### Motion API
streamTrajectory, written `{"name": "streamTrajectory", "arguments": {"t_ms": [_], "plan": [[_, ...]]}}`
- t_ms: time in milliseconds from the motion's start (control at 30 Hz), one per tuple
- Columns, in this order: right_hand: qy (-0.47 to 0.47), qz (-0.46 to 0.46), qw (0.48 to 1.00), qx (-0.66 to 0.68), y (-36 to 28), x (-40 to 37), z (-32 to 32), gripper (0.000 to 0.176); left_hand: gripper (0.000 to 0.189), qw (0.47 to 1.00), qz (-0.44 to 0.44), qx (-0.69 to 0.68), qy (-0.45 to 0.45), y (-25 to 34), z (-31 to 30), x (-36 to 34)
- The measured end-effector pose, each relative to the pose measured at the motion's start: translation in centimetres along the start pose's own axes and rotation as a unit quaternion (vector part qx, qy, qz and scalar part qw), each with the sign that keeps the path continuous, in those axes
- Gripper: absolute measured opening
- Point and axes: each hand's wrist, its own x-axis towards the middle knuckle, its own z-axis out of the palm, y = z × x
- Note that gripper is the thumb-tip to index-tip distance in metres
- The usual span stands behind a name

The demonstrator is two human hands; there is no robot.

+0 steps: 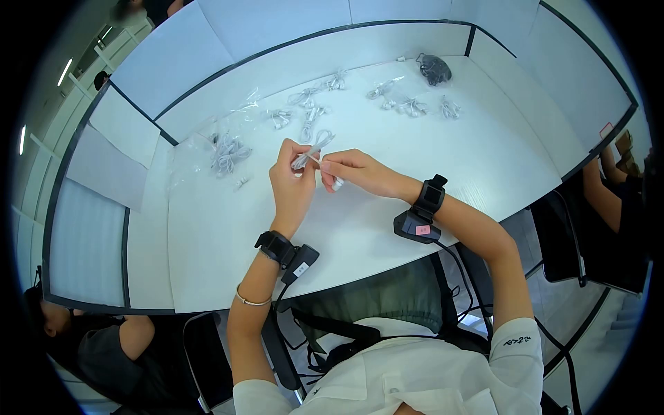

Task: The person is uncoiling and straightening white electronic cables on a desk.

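A coiled white cable [319, 143] is held up above the white table, near its middle. My left hand [285, 181] is closed around the lower part of the coil, its loops sticking up past the fingers. My right hand [360, 171] is closed in a pinch at the side of the coil, on a strand of the same cable. Below the right fingers hangs a white plug end [337, 184]. The fingers partly hide where the strand meets the coil.
A heap of white cables [230, 153] lies at the left by clear plastic wrap. Several coiled cables [309, 119] lie beyond my hands, others [413, 106] farther right. A black bundle [434, 70] sits at the back. Low partitions [387, 43] enclose the table; people sit at both sides.
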Motion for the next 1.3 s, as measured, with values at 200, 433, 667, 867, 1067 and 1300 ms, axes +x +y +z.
{"name": "streamTrajectory", "arguments": {"t_ms": [200,433,667,867,1067,1300], "plan": [[-0.006,-0.002,1.0,-0.001,0.0,0.0,0.0,0.034,0.017,0.998,0.017,0.043,-0.045,-1.2,-0.1,-0.1],[0.002,0.002,1.0,-0.016,-0.6,-0.1,-0.2,0.034,0.016,0.998,0.032,0.041,-0.044,-0.6,-0.1,-0.2],[0.001,-0.007,1.0,-0.006,-0.4,-0.2,-0.3,0.033,0.015,0.995,0.02,0.079,-0.054,-1.2,0.1,-0.1],[-0.003,0.007,1.0,0.0,-0.1,-0.1,-0.4,0.033,0.009,0.999,0.013,0.044,-0.006,-1.0,-0.2,0.4],[-0.018,0.015,0.999,0.032,0.3,0.0,-0.1,0.034,0.021,0.993,-0.07,-0.089,0.039,-0.5,-0.2,0.5],[-0.049,0.054,0.995,0.066,0.8,0.1,-0.7,0.037,0.023,0.974,-0.09,-0.208,0.024,0.4,0.0,0.3]]}}
